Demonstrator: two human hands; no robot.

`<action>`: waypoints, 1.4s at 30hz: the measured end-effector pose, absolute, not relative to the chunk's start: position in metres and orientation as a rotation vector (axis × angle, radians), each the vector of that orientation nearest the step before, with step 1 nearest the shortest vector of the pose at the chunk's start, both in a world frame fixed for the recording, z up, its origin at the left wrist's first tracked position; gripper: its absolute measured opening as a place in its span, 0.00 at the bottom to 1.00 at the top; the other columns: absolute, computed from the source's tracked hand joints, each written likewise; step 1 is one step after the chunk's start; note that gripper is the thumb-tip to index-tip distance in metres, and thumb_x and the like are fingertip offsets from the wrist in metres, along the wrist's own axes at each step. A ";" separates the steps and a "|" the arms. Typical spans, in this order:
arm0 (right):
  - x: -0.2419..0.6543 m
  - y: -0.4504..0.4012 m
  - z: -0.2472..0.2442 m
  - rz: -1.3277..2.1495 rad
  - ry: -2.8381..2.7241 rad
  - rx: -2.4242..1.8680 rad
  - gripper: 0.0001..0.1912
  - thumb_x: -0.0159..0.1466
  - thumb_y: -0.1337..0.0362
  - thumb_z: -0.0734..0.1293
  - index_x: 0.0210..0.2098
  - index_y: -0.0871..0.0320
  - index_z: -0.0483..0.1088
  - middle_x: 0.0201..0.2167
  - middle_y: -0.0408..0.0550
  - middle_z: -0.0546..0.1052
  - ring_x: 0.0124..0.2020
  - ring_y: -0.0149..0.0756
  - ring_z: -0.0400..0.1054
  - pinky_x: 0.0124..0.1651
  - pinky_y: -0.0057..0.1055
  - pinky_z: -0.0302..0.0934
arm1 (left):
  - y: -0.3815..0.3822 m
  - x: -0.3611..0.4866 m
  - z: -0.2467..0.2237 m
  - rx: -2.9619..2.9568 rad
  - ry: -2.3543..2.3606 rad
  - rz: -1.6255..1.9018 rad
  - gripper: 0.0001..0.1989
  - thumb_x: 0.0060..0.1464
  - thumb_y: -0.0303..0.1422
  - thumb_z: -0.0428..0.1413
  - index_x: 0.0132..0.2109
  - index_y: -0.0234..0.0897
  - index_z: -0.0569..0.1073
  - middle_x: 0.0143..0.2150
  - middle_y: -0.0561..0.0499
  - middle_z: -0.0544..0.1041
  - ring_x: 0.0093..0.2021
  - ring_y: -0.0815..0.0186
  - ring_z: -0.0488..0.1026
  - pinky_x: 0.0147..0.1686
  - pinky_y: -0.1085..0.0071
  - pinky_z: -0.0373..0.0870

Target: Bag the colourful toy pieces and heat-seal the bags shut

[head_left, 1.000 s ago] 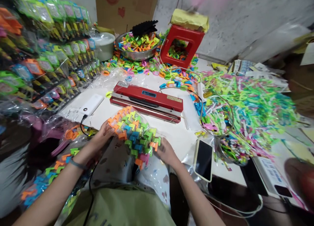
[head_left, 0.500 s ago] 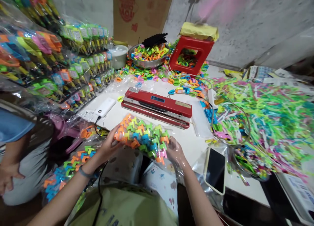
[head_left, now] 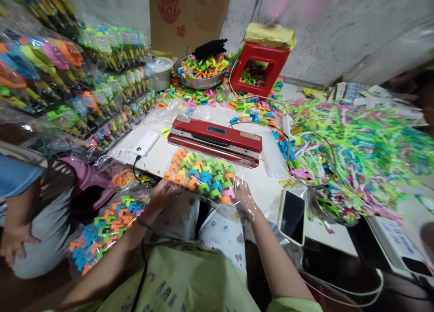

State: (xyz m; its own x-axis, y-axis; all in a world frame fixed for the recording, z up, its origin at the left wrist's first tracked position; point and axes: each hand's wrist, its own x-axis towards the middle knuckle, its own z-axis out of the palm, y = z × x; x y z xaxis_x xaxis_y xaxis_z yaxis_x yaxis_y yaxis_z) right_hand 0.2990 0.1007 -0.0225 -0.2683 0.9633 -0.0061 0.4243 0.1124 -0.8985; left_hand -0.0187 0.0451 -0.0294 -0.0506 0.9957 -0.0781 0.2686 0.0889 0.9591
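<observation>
A clear plastic bag (head_left: 203,178) full of orange, green, yellow and blue plastic pieces lies across the front table edge, above my lap. My left hand (head_left: 163,193) grips its lower left corner, the fingers partly hidden by the bag. At the other end my right hand (head_left: 242,195) holds the loose clear plastic, which wraps over the fingers and wrist. Just beyond the bag sits a long red heat sealer (head_left: 215,140), lying at a slight slant.
Left are a white power bank (head_left: 145,143), stacked bagged toys (head_left: 108,92) and another filled bag (head_left: 105,233). A seated person's hand (head_left: 18,244) rests nearby. Behind are a metal bowl (head_left: 203,82) and red stool (head_left: 261,70). Right are a phone (head_left: 292,217) and loose strips (head_left: 366,140).
My left hand has slid down and right to the bag's lower left corner. The bag has risen slightly toward the sealer, lying flatter. The camera view has shifted a little.
</observation>
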 end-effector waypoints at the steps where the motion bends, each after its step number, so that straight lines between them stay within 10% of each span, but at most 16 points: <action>1: 0.298 0.102 -0.023 1.062 -1.798 -1.344 0.12 0.59 0.57 0.64 0.37 0.57 0.71 0.34 0.54 0.77 0.34 0.45 0.69 0.39 0.40 0.66 | 0.046 -0.017 -0.030 1.435 1.561 1.011 0.20 0.55 0.43 0.54 0.48 0.33 0.74 0.51 0.55 0.77 0.56 0.58 0.71 0.55 0.69 0.65; 17: 0.299 0.101 -0.028 1.061 -1.607 -1.466 0.14 0.56 0.54 0.68 0.36 0.57 0.74 0.35 0.53 0.79 0.37 0.47 0.71 0.40 0.41 0.66 | 0.066 -0.022 -0.052 1.545 1.689 0.990 0.15 0.52 0.39 0.56 0.40 0.31 0.75 0.40 0.49 0.81 0.47 0.55 0.76 0.47 0.65 0.70; 23: 0.350 0.063 -0.010 1.368 -1.055 -1.399 0.32 0.61 0.36 0.59 0.44 0.58 0.72 0.42 0.57 0.78 0.42 0.46 0.73 0.43 0.39 0.66 | 0.058 -0.052 -0.026 1.108 1.175 0.945 0.30 0.49 0.42 0.64 0.57 0.38 0.65 0.60 0.39 0.70 0.51 0.58 0.75 0.51 0.64 0.69; 28: 0.357 0.054 0.025 1.428 -1.249 -1.428 0.22 0.56 0.43 0.70 0.32 0.57 0.73 0.31 0.46 0.76 0.34 0.38 0.69 0.41 0.33 0.61 | 0.030 -0.056 -0.006 1.136 0.869 0.642 0.31 0.50 0.45 0.63 0.59 0.47 0.63 0.67 0.42 0.61 0.59 0.56 0.68 0.54 0.63 0.66; 35: 0.368 0.125 0.040 1.277 -1.294 -1.380 0.19 0.51 0.48 0.73 0.30 0.57 0.71 0.27 0.42 0.72 0.33 0.36 0.65 0.41 0.31 0.56 | 0.092 -0.058 0.084 1.482 1.058 0.440 0.16 0.58 0.43 0.55 0.42 0.36 0.79 0.41 0.45 0.80 0.41 0.61 0.75 0.44 0.70 0.69; 38: 0.380 0.136 0.033 1.260 -1.231 -1.389 0.22 0.49 0.44 0.73 0.28 0.57 0.71 0.25 0.42 0.71 0.31 0.35 0.64 0.40 0.31 0.56 | 0.151 -0.007 0.089 1.327 1.187 0.857 0.12 0.53 0.38 0.61 0.43 0.37 0.79 0.47 0.45 0.79 0.48 0.60 0.74 0.48 0.72 0.68; 42: 0.394 0.112 0.019 1.204 -1.112 -1.549 0.27 0.48 0.38 0.72 0.29 0.57 0.73 0.31 0.47 0.76 0.35 0.39 0.67 0.40 0.32 0.58 | 0.179 0.046 0.070 0.956 1.085 0.483 0.08 0.50 0.32 0.64 0.38 0.35 0.80 0.42 0.42 0.81 0.44 0.55 0.77 0.42 0.67 0.72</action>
